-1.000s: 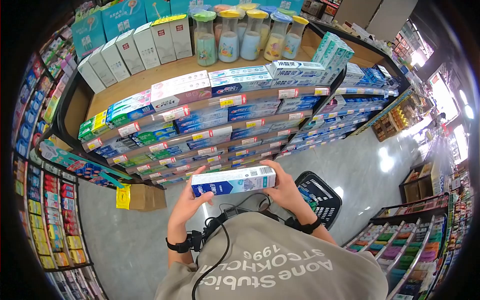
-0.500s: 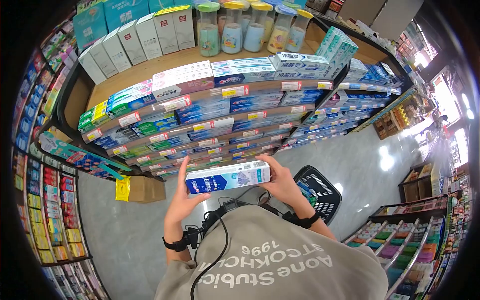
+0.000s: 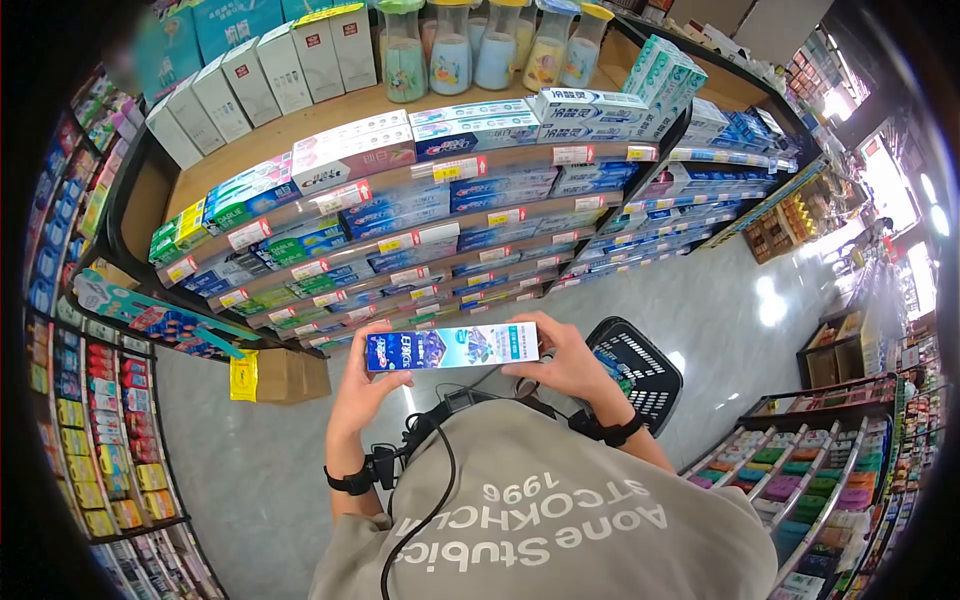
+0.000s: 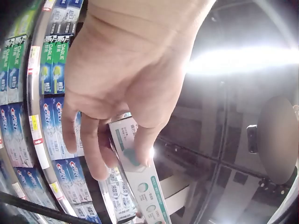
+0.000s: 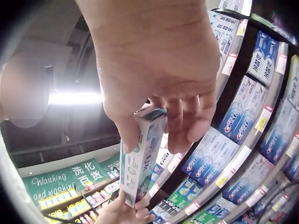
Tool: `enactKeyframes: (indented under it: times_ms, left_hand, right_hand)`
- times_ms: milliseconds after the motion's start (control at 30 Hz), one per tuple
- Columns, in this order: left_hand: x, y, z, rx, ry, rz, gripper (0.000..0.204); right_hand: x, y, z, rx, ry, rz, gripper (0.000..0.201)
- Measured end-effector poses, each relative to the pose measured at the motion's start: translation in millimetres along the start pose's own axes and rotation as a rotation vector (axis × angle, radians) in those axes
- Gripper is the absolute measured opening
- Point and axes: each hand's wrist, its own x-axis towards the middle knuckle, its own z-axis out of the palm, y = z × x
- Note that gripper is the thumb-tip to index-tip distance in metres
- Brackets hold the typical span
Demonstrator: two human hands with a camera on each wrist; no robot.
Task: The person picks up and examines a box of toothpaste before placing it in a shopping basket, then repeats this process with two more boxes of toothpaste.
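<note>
A long toothpaste box (image 3: 450, 346), blue at one end and pale with print at the other, is held level in front of the body in the head view. My left hand (image 3: 365, 378) grips its left end, thumb on the near side and fingers behind. At the other end, my right hand (image 3: 568, 368) pinches the box between thumb and fingers. The left wrist view shows the left thumb lying along a white printed side of the toothpaste box (image 4: 140, 172). In the right wrist view the toothpaste box (image 5: 140, 158) runs down from the right hand toward the left one.
Shelves of toothpaste boxes (image 3: 395, 212) with price tags curve ahead. Jars with coloured lids (image 3: 405, 65) and white boxes (image 3: 250, 85) stand on top. On the floor are a black basket (image 3: 655, 380) at right and a cardboard box (image 3: 290, 378) at left.
The toothpaste box has been turned in both hands, so its wide printed face now faces up instead of the white side. It has also shifted slightly left.
</note>
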Motion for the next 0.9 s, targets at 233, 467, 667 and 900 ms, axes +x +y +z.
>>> enactKeyframes:
  times_ms: [233, 467, 667, 900]
  left_hand:
    - [-2, 4, 1, 0.09, 0.061, -0.039, 0.062]
    - [-4, 4, -7, 0.135, 0.083, -0.012, 0.067]
    - [-3, 9, -4, 0.155, 0.086, -0.016, 0.067]
    - [1, 18, 2, 0.141, 0.093, 0.004, 0.065]
  right_hand:
    - [0, 2, 0, 0.05, -0.039, 0.044, 0.051]
    - [6, 0, 7, 0.042, -0.069, 0.069, 0.05]
    - [7, -11, 0, 0.006, -0.049, 0.038, 0.05]
    - [12, -6, -3, 0.062, -0.03, -0.034, 0.053]
